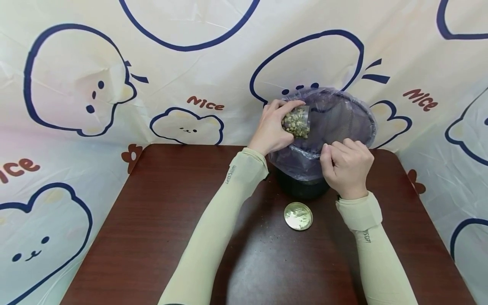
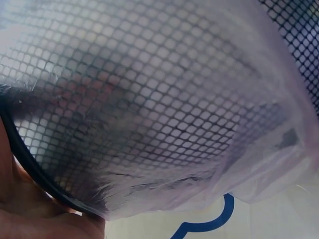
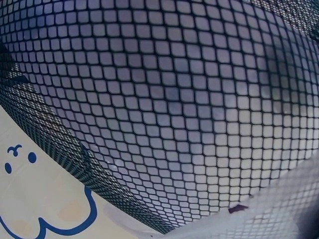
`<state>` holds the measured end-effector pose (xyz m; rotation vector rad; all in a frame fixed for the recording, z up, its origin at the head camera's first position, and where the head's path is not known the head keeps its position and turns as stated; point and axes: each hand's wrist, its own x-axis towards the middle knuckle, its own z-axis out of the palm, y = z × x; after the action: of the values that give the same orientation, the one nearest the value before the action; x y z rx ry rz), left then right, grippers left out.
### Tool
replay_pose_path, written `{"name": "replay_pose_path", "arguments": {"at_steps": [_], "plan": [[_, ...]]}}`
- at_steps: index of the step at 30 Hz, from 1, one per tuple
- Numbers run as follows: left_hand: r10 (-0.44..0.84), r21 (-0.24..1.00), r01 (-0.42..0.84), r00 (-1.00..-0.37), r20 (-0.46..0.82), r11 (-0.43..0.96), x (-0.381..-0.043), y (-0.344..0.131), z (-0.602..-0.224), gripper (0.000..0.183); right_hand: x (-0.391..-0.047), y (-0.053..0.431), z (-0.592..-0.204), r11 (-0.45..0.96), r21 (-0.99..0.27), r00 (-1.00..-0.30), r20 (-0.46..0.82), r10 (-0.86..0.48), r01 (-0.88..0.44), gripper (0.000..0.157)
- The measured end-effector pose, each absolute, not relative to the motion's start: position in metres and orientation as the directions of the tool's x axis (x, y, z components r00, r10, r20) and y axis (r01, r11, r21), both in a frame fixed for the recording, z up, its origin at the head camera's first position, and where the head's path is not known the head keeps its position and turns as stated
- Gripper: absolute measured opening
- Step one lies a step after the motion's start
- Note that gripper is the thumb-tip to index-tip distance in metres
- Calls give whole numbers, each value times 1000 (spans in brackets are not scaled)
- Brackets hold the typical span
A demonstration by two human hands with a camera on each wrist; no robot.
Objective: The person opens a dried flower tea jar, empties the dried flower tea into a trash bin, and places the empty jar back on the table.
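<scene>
A mesh trash bin [image 1: 305,188] lined with a translucent purple bag [image 1: 301,163] leans on the table, its mouth facing up and toward the back wall. My left hand [image 1: 271,127] grips a clear jar [image 1: 296,122] of greenish-brown dried bits. The jar lies tipped sideways at the bin's mouth, its open end to the right. My right hand [image 1: 348,165] is curled over the bin's near rim and holds it. Mesh [image 3: 174,99] and bag fill both wrist views; part of a hand [image 2: 45,214] shows low in the left one.
A round gold-coloured lid [image 1: 298,216] lies on the brown table [image 1: 183,220] in front of the bin. Small crumbs are scattered to its left. A patterned cloth [image 1: 190,76] hangs behind and beside the table.
</scene>
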<state>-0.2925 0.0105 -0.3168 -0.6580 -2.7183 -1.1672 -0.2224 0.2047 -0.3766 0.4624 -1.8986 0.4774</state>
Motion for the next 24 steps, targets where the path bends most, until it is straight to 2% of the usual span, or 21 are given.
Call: {"name": "replay_pose_path", "arguments": {"at_steps": [24], "plan": [[330, 661, 392, -917, 224, 641, -289, 14, -314, 84, -222, 204, -378, 845, -109, -346, 934, -93, -523, 57]]}}
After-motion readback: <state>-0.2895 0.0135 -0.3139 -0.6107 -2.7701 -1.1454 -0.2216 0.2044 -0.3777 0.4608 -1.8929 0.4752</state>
